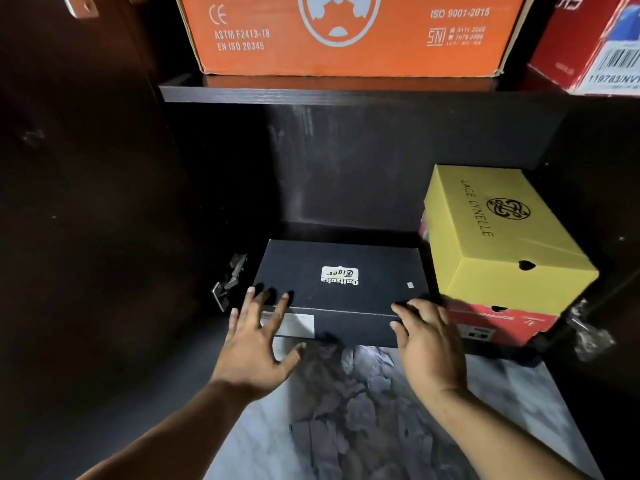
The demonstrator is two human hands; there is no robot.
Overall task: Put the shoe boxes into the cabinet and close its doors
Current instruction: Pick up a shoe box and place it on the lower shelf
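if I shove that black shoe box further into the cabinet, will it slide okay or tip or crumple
The black shoe box will probably slide flat: it lies low and wide on the bottom shelf, so tipping looks unlikely. Its lid edges look straight, so it seems stiff enough for a push from the left hand and right hand. Its weight cannot be judged.

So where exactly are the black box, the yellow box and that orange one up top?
black box (341,271): head view, middle of its lid, by the white label.
yellow box (498,233): head view, middle of its lid.
orange box (341,32): head view, front face, on the round logo.
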